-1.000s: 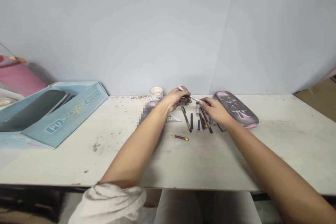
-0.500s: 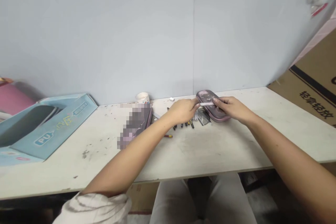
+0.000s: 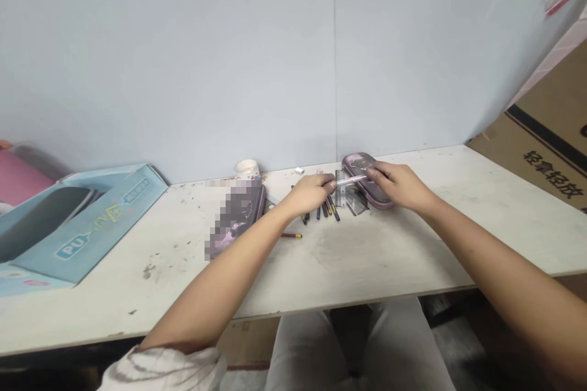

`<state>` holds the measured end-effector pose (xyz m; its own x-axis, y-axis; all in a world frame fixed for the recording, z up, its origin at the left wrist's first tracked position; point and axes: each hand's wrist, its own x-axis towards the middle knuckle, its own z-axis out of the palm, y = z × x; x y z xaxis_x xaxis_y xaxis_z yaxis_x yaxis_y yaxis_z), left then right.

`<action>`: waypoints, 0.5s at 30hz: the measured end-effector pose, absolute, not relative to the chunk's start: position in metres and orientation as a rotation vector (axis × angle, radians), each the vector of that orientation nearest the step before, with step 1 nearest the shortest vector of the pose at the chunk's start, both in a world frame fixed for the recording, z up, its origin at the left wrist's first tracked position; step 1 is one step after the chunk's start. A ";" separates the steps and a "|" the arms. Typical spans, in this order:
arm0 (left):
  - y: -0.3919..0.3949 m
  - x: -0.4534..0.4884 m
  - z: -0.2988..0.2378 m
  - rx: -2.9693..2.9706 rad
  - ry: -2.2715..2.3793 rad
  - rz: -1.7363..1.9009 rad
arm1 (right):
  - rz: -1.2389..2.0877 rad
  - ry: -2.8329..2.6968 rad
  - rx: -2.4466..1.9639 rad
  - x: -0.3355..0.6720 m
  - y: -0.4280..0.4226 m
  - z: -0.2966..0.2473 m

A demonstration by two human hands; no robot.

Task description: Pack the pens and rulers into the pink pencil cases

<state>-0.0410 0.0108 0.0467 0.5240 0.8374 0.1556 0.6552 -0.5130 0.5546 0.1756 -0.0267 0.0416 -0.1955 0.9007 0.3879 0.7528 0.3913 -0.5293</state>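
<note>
A slim whitish pen [image 3: 350,181] is stretched between my hands above the table. My left hand [image 3: 312,191] pinches its left end, and the fingers of my right hand [image 3: 393,182] close on the other end. Under and behind my right hand lies a purplish pencil case [image 3: 360,163]. Between the hands, on the tabletop, are several dark pencils [image 3: 328,209], a clear ruler [image 3: 340,197] and a dark see-through set square [image 3: 356,203]. A reddish pencil [image 3: 292,235] lies nearer, partly behind my left forearm.
Left of my left arm lies a second pencil case [image 3: 250,208], partly pixelated. A white cup-like container [image 3: 247,168] and a small white block [image 3: 299,170] are near the wall. A blue box [image 3: 105,220] occupies the table's left; a cardboard carton [image 3: 541,146] stands at right.
Both hands have shifted slightly left with the pen, and its left end now tilts lower. More of the pen, ruler and pencils shows between the hands.
</note>
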 end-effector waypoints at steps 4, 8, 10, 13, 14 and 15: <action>0.012 -0.049 0.045 2.364 1.295 0.541 | 0.569 -1.946 -1.212 0.173 -0.017 0.036; 0.014 -0.057 0.041 2.412 1.344 0.495 | 0.632 -1.901 -1.356 0.167 -0.011 0.033; 0.016 -0.061 0.039 2.410 1.354 0.489 | 0.659 -1.897 -1.261 0.164 -0.008 0.031; 0.018 -0.066 0.036 2.393 1.372 0.494 | 0.880 -1.830 -1.186 0.159 -0.004 0.026; 0.019 -0.067 0.035 2.389 1.381 0.491 | 0.909 -1.804 -1.241 0.158 -0.003 0.024; 0.019 -0.068 0.035 2.386 1.393 0.488 | 0.906 -1.790 -1.308 0.156 -0.002 0.022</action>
<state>-0.0685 0.0193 0.0347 0.4619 0.8782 0.1240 0.7636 -0.4648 0.4482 0.1562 -0.0018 0.0220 -0.2169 0.9647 0.1492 0.4511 0.2346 -0.8611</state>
